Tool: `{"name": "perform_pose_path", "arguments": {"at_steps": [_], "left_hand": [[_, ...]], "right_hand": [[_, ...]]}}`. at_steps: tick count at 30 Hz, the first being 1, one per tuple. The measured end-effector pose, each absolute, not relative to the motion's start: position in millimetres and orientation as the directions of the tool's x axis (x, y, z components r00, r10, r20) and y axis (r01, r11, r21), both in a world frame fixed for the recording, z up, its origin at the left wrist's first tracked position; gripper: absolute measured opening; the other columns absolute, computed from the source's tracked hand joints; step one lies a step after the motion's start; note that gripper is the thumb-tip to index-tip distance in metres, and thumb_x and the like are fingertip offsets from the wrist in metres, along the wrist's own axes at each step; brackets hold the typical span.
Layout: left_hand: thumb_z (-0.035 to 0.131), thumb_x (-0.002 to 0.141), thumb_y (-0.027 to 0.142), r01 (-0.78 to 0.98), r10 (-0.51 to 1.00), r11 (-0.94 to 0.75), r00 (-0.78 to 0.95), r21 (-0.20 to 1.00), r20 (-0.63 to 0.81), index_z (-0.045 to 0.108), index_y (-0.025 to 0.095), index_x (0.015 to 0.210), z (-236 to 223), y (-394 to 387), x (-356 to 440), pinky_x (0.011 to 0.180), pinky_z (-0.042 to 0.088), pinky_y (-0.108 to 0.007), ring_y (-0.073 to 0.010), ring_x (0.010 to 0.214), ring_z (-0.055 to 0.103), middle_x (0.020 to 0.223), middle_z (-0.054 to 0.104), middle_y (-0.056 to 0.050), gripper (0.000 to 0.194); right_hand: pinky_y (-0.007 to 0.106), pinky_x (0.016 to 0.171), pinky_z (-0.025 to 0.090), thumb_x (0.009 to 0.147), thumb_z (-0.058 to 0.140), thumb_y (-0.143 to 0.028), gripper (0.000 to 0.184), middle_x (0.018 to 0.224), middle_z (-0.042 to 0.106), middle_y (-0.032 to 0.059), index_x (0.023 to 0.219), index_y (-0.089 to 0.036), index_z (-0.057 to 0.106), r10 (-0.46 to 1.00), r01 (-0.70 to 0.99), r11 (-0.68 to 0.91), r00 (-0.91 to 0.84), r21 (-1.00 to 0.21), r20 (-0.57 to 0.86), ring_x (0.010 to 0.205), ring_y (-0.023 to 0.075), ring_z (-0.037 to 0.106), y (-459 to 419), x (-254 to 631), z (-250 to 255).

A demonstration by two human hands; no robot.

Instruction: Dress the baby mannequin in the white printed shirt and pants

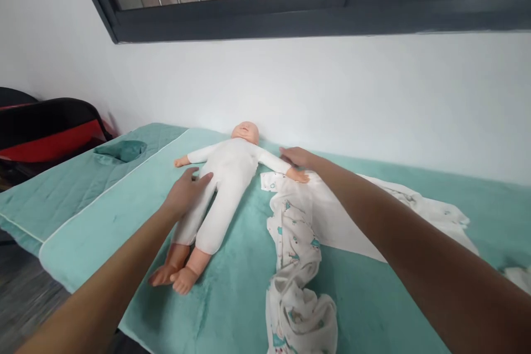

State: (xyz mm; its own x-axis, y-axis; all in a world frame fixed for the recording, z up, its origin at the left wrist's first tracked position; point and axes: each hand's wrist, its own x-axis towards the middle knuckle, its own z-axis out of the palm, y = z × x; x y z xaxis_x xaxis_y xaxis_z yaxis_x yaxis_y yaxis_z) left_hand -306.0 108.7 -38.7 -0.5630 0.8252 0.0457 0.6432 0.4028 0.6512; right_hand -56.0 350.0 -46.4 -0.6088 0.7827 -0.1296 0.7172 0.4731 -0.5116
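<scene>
A baby doll (232, 163) in a white bodysuit lies on its back on the teal padded bed, its arms stretched out sideways and bare feet toward me. My left hand (188, 191) rests at the doll's hip and thigh, thumb and fingers apart. My right hand (299, 157) is beside the doll's outstretched hand (297, 175), on the wall side, with fingers extended; whether it touches the arm I cannot tell. Right of the doll lies a bunched white baby garment (290, 238) with small teal prints. Under my right forearm a white cloth (344, 221) is spread.
The teal bed (124, 221) runs along a white wall beneath a dark-framed window (232, 22). A quilted section with a teal cushion (120, 151) is at the left. Black and red chairs (53, 133) stand beyond it. Another pale cloth (518, 276) shows at the right edge.
</scene>
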Motion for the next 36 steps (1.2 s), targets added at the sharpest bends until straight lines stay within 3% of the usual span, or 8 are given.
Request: {"name": "perform_pose_path", "arguments": {"at_steps": [5, 9, 16, 20, 23, 27, 32, 36], "left_hand": [[0.041, 0.086, 0.011, 0.982, 0.936, -0.152, 0.107, 0.11, 0.336, 0.042, 0.022, 0.142, -34.4, 66.1, -239.9, 0.107, 0.04, -0.047, -0.0285, 0.133, 0.044, 0.146, 0.047, -0.012, 0.057], [0.051, 0.085, 0.017, 0.888, 0.883, -0.448, 0.422, 0.102, 0.205, 0.029, 0.027, 0.149, -52.4, 39.3, -162.3, 0.112, 0.033, -0.051, -0.0294, 0.142, 0.03, 0.156, 0.032, -0.01, 0.068], [0.049, 0.09, 0.021, 0.859, 0.842, -0.486, 0.412, 0.159, 0.35, 0.06, 0.018, 0.091, -50.2, 52.6, -83.0, 0.115, 0.026, -0.054, -0.0298, 0.141, 0.032, 0.15, 0.039, -0.013, 0.011], [0.055, 0.083, 0.012, 0.819, 0.792, -0.554, 0.463, 0.151, 0.397, 0.053, 0.022, 0.117, -30.6, 51.7, -59.7, 0.115, 0.026, -0.053, -0.0269, 0.141, 0.032, 0.155, 0.032, -0.011, 0.035], [0.06, 0.078, 0.012, 0.826, 0.815, -0.535, 0.451, 0.178, 0.363, 0.041, 0.023, 0.135, -23.2, 53.4, -44.7, 0.114, 0.027, -0.053, -0.0282, 0.142, 0.03, 0.155, 0.032, -0.012, 0.061], [0.048, 0.086, 0.013, 0.864, 0.858, -0.486, 0.443, 0.133, 0.259, 0.058, 0.02, 0.109, -9.8, 60.1, -43.4, 0.106, 0.034, -0.045, -0.0251, 0.119, 0.055, 0.115, 0.065, -0.009, 0.026], [0.041, 0.091, 0.02, 0.934, 0.873, -0.332, 0.357, -0.129, 0.332, 0.059, 0.018, 0.101, 20.6, 49.3, -86.2, 0.087, 0.04, -0.043, -0.0299, 0.102, 0.059, 0.099, 0.067, -0.013, 0.021], [0.043, 0.09, 0.023, 0.883, 0.9, -0.374, 0.419, -0.283, 0.118, 0.061, 0.017, 0.089, 22.2, 18.5, -114.4, 0.08, 0.041, -0.043, -0.0299, 0.091, 0.062, 0.091, 0.067, -0.013, 0.019]], "right_hand": [[0.036, 0.078, 0.046, 0.092, 0.032, -0.061, 0.057, 0.095, 0.071, 0.0144, 0.084, -0.017, 0.068, 0.897, 0.895, 0.377, -0.417, -0.24, -0.146, 0.092, 0.0303, 0.065, 332.1, 62.6, -44.6], [0.034, 0.08, 0.045, 0.088, 0.052, -0.045, 0.031, 0.108, 0.07, 0.0139, 0.097, -0.02, 0.067, 0.868, 0.882, 0.463, -0.471, -0.086, -0.16, 0.101, 0.0295, 0.064, 285.0, 105.1, -33.9], [0.033, 0.068, 0.04, 0.09, 0.048, -0.021, 0.019, 0.093, 0.07, 0.0098, 0.104, -0.022, 0.06, 0.779, 0.766, 0.626, -0.602, 0.145, -0.178, 0.082, 0.0255, 0.065, 184.5, 117.7, 10.4], [0.03, 0.059, 0.032, 0.093, 0.041, -0.017, 0.026, 0.096, 0.069, 0.0087, 0.114, -0.022, 0.055, 0.667, 0.617, 0.729, -0.737, 0.298, -0.106, 0.077, 0.0233, 0.065, 128.5, 139.4, 37.3], [0.029, 0.054, 0.026, 0.094, 0.038, -0.017, 0.031, 0.099, 0.069, 0.0066, 0.121, -0.024, 0.05, 0.598, 0.561, 0.78, -0.799, 0.278, -0.065, 0.074, 0.0211, 0.064, 88.1, 150.2, 41.3], [0.029, 0.053, 0.024, 0.094, 0.04, -0.016, 0.027, 0.098, 0.068, 0.0048, 0.118, -0.023, 0.05, 0.585, 0.566, 0.796, -0.811, 0.215, -0.03, 0.069, 0.0178, 0.061, 51.0, 149.6, 37.1], [0.029, 0.055, 0.029, 0.091, 0.046, -0.02, 0.02, 0.107, 0.065, 0.0083, 0.11, -0.02, 0.053, 0.661, 0.658, 0.749, -0.751, 0.071, -0.008, 0.08, 0.0204, 0.062, 41.0, 148.4, 36.9], [0.028, 0.061, 0.034, 0.087, 0.052, -0.025, 0.011, 0.098, 0.068, 0.0054, 0.095, -0.021, 0.059, 0.62, 0.627, 0.765, -0.779, -0.148, -0.097, 0.088, 0.0218, 0.062, 32.2, 143.0, 31.2]]}}
